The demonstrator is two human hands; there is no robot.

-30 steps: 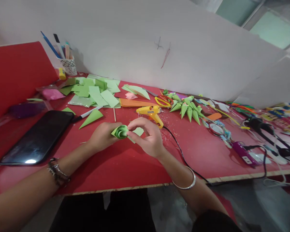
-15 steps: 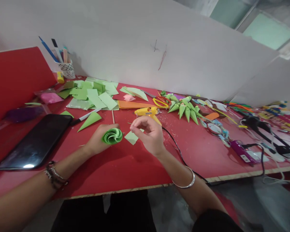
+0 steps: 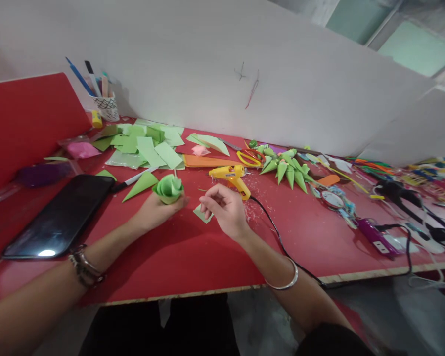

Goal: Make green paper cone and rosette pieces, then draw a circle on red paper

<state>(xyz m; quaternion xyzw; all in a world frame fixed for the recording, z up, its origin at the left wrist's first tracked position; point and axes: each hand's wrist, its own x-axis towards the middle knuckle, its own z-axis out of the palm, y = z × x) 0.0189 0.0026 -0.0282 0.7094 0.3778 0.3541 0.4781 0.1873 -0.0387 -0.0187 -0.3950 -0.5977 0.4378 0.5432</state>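
Left hand gripping green paper roll — base hidden, right fingertips unclear.

The left hand grips a green paper flower; right of that grip, the right hand hovers over a pale green square, a yellow glue gun just beyond.

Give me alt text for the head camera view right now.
A left hand holds a rolled green paper piece above a red table; the right hand hovers empty near a yellow glue gun, with green paper sheets behind.
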